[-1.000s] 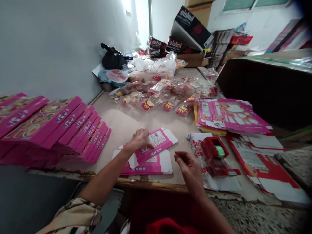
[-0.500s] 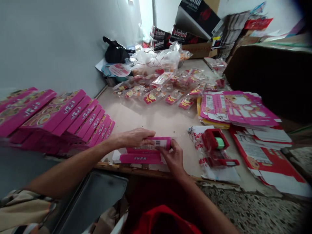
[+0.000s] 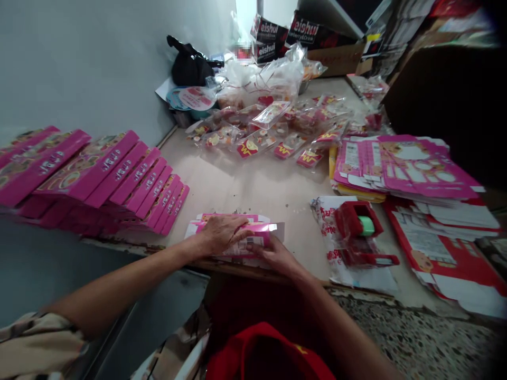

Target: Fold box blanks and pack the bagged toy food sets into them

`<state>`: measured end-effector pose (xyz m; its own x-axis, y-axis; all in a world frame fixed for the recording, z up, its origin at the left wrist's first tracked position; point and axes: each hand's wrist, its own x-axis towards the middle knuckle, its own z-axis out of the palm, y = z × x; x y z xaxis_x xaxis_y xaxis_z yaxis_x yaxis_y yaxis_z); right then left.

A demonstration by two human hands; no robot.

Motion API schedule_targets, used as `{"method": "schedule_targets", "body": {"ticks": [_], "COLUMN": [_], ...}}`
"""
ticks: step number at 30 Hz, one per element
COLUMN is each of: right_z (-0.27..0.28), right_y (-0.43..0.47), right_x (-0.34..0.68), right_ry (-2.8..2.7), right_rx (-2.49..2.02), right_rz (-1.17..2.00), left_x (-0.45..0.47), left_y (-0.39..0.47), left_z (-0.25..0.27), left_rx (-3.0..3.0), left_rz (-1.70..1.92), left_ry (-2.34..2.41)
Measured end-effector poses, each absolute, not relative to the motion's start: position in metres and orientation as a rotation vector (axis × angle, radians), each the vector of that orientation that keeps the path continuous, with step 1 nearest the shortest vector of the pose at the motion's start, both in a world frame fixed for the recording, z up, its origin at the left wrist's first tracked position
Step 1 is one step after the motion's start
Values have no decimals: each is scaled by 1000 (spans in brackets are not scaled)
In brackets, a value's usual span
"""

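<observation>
A pink cardboard box [image 3: 259, 227] lies at the table's front edge, with white flaps showing at its left end and an end flap standing out at the right. My left hand [image 3: 224, 234] rests flat across its top, fingers stretched to the right. At the box's right end my right hand [image 3: 277, 255] grips it, thumb on the near face by a barcode and the other fingers partly hidden behind. Right of my hands, a red tape dispenser [image 3: 358, 227] with a green core sits on a white and red plastic bag [image 3: 336, 272].
Folded pink boxes [image 3: 134, 174] stand in leaning rows on the left. Flat pink cartons [image 3: 412, 166] and flat red cartons [image 3: 451, 253] are stacked at right. Several clear packets [image 3: 253, 140] spread across the back, before a black bag [image 3: 192, 63] and dark cardboard boxes [image 3: 309, 34].
The box has turned from upright on its edge to lying flatter. My left hand has spread over its top, and my right hand has lowered at its end. The view has shifted slightly.
</observation>
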<state>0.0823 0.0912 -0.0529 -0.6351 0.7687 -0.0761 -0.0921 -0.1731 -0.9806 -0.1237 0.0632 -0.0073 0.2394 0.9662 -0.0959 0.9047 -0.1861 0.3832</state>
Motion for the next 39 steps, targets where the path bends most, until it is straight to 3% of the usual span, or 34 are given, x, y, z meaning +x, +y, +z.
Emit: {"method": "schedule_targets", "body": {"ticks": [8, 15, 22, 25, 29, 32, 39], "right_z": [-69, -44, -13, -7, 3, 11, 4], "right_y": [104, 89, 60, 55, 56, 54, 44], "right_x": [60, 82, 97, 107, 115, 113, 117], "right_ry": [-1171, -1279, -1419, -1478, -1352, -1249, -1117], "right_rx": [-844, -582, -488, -666, -994, -877, -773], "right_rz": [1898, 1965, 1997, 1758, 1077, 1399, 2036], "left_x": [-139, -126, -113, -106, -84, -62, -45], "left_y": [126, 87, 55, 44, 25, 8, -19], "left_z": [-7, 45, 87, 92, 70, 40, -2], "left_rx": [1975, 1927, 1941, 1893, 1232, 872, 784], "left_rz": [141, 259, 294, 446, 1130, 1342, 1682], "left_ry": [1563, 1478, 1759, 1869, 1770, 1489, 1484]}}
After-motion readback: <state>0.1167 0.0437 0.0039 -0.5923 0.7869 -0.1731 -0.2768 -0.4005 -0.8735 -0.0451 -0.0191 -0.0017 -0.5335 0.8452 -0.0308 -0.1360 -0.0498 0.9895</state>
